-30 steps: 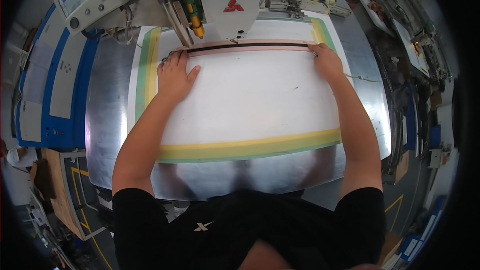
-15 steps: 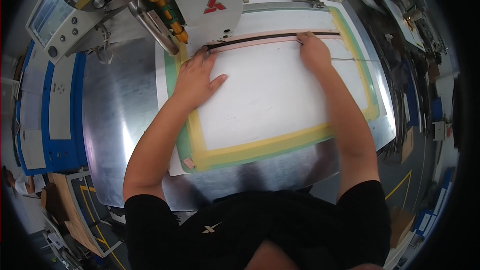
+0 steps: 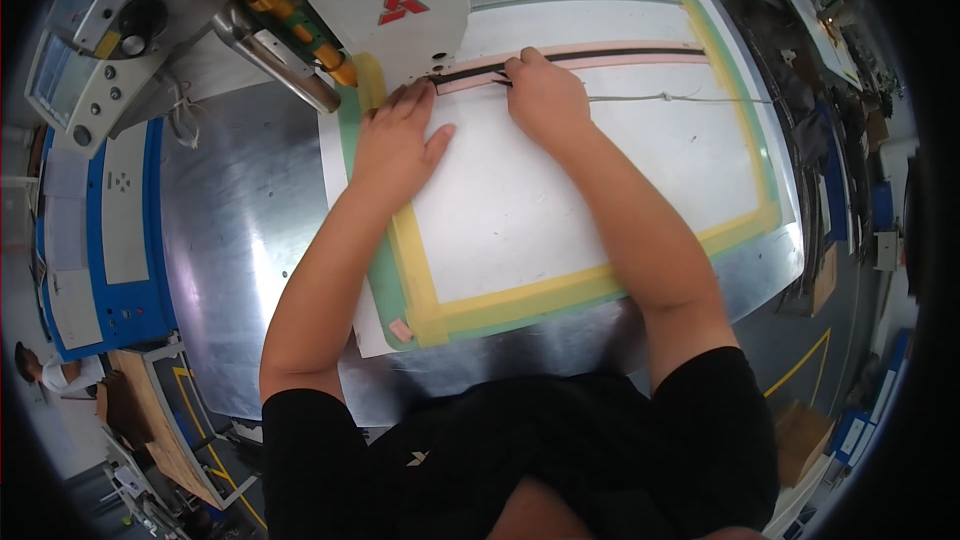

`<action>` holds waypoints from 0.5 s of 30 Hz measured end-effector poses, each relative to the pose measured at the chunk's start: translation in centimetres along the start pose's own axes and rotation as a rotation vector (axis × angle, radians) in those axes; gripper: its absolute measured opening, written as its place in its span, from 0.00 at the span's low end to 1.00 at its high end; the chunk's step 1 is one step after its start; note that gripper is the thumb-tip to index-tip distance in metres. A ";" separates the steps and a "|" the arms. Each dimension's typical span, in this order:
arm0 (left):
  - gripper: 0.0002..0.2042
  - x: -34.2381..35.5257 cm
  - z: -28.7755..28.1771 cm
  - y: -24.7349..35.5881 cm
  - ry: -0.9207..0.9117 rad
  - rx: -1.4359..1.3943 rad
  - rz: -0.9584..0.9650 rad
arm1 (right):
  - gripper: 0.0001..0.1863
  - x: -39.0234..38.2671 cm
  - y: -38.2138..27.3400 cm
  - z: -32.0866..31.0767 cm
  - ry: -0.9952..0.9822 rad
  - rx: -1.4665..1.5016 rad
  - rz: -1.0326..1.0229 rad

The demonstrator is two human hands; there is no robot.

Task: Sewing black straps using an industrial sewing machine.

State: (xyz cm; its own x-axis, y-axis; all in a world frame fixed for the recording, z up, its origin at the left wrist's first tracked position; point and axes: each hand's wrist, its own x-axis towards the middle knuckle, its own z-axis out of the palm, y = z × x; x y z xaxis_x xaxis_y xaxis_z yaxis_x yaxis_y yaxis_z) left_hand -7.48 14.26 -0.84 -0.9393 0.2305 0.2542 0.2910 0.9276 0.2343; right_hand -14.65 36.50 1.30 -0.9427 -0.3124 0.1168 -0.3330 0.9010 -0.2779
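A narrow black strip (image 3: 640, 53) bordered in pink lies across the far part of a white sheet (image 3: 500, 210), which yellow tape (image 3: 540, 308) frames on a green-edged template (image 3: 385, 275). My left hand (image 3: 393, 152) rests flat on the template's left side, thumb spread, fingertips at the strip's left end. Over the strip's middle, my right hand (image 3: 548, 102) is closed around a small dark pointed tool (image 3: 501, 79). Only its tips show, so its exact kind is hidden. A thin grey cord (image 3: 680, 97) runs rightward from beside this hand.
A white machine head (image 3: 390, 15) stands just beyond my left hand, with a metal tube (image 3: 285, 65) beside it. The template lies on a shiny metal table (image 3: 240, 250). A blue cabinet (image 3: 140, 315) is at the left; another person (image 3: 65, 375) is farther off.
My right hand has slid left along the strip, closer to my left hand, and the dark tips now show. My left hand stays at the strip's left end. The view has shifted slightly.
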 end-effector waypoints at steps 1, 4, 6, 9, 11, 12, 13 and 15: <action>0.31 0.1 0.0 -0.2 -0.015 -0.001 0.000 | 0.12 0.0 0.1 0.0 0.010 0.006 -0.012; 0.26 0.8 0.3 -0.9 0.120 -0.064 -0.044 | 0.12 0.4 -0.1 0.0 0.004 0.024 -0.028; 0.26 1.0 -0.3 -1.2 0.089 -0.091 -0.069 | 0.12 0.4 -0.7 0.2 -0.017 0.056 -0.059; 0.26 1.0 0.0 -1.3 0.083 -0.141 -0.073 | 0.13 0.2 -1.1 0.6 -0.027 0.119 -0.127; 0.25 1.1 0.3 -0.9 0.173 -0.077 0.038 | 0.19 0.3 -1.0 1.0 -0.053 0.050 -0.173; 0.25 1.2 0.4 -1.0 0.167 -0.077 0.037 | 0.19 0.3 -1.0 1.0 -0.057 0.054 -0.170; 0.26 1.3 0.5 -1.0 0.143 -0.030 0.040 | 0.20 0.3 -1.0 0.9 -0.058 0.037 -0.180; 0.27 1.4 0.6 -1.0 0.120 0.021 0.045 | 0.22 0.3 -1.1 0.6 -0.056 0.023 -0.192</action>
State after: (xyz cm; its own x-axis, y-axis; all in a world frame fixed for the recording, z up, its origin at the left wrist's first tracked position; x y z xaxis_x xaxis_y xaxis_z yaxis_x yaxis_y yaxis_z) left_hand -9.19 13.84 -1.31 -0.8965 0.2361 0.3748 0.3271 0.9234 0.2007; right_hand -14.62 35.22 1.09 -0.8611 -0.4948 0.1170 -0.5068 0.8163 -0.2771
